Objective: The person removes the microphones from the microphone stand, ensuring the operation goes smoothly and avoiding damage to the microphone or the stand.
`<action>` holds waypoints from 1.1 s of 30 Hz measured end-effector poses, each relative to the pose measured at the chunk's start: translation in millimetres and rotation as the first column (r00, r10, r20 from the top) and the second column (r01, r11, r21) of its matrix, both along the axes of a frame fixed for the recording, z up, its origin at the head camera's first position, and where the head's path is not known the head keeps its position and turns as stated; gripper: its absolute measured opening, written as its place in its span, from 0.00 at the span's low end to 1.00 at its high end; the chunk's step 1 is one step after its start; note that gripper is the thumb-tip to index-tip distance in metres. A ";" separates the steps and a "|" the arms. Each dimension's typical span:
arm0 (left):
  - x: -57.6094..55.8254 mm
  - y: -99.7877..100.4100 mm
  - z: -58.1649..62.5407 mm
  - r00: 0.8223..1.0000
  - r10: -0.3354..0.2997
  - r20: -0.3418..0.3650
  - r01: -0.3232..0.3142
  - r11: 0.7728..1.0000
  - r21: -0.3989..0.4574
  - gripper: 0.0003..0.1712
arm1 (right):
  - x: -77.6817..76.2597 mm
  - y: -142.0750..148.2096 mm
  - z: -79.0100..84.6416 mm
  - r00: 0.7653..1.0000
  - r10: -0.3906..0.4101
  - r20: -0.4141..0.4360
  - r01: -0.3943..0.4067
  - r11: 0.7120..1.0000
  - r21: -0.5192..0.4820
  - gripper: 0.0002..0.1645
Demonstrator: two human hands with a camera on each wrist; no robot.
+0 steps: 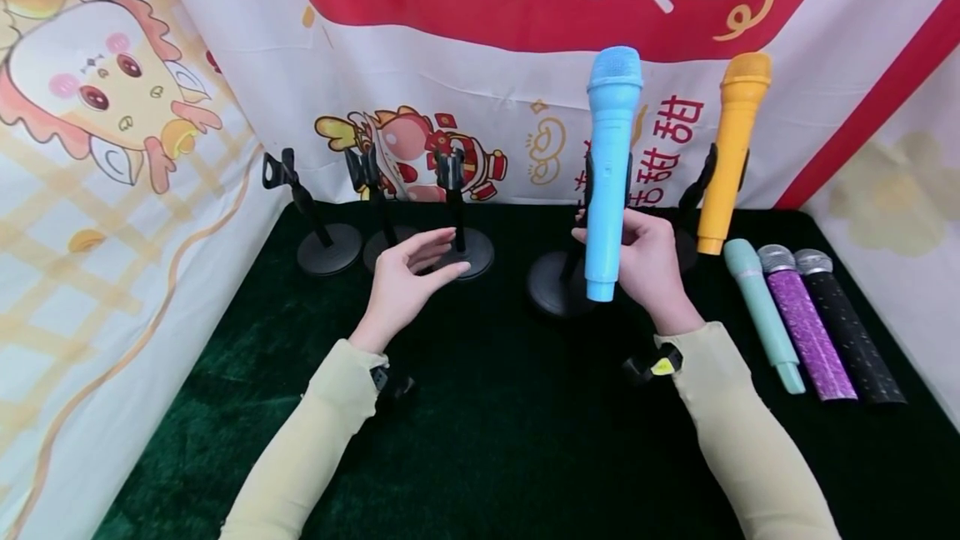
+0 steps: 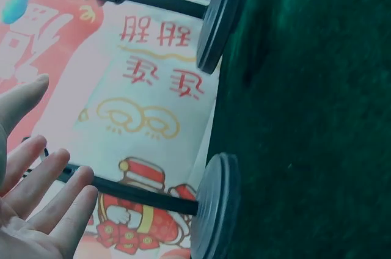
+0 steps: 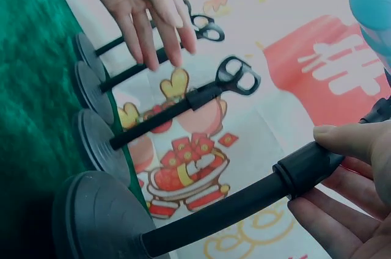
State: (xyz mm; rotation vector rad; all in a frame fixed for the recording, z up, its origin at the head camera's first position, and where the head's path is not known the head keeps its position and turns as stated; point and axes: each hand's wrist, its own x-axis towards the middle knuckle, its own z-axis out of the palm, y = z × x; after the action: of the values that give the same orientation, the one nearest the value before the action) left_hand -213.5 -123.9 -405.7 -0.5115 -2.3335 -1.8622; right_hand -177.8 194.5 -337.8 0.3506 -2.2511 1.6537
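Note:
My right hand [image 1: 651, 261] grips the upper pole of a black microphone stand [image 3: 214, 213], thumb on one side and fingers on the other in the right wrist view. A light blue microphone [image 1: 609, 173] stands nearly upright in that stand's holder, its lower end in front of my fingers in the head view. My left hand [image 1: 405, 277] hovers with spread, relaxed fingers and holds nothing. It is nearest to an unloaded black stand [image 1: 480, 252] with a round base. Just behind the right hand, an orange microphone [image 1: 735, 148] sits in another stand.
Further left are two more unloaded stands [image 1: 330, 248] [image 1: 375, 177]. On the right of the dark green cloth [image 1: 487, 423] lie a mint microphone [image 1: 761, 311], a purple glittery one [image 1: 810, 332] and a black one [image 1: 851, 323]. A printed curtain [image 1: 510, 77] hangs behind.

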 end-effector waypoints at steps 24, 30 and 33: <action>13.0 33.9 -23.1 0.984 -0.161 0.070 0.170 0.976 -0.136 0.32 | 16.8 -38.4 -14.4 0.986 0.155 0.067 -0.155 0.988 -0.005 0.15; 13.0 38.4 -23.5 0.980 -0.191 0.063 0.197 0.973 -0.120 0.33 | 17.0 -44.7 -20.0 0.989 0.135 0.059 -0.137 0.990 0.027 0.11; 12.4 41.2 -23.6 0.978 -0.203 0.058 0.208 0.972 -0.106 0.33 | 17.0 -47.2 -21.1 0.992 0.120 0.035 -0.122 0.992 0.037 0.09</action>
State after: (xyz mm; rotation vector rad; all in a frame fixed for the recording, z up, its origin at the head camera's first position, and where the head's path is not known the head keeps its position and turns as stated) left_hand -201.0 -82.7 -429.3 -0.7572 -2.5119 -1.8522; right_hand -160.8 147.2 -358.9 0.4822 -2.3305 1.6876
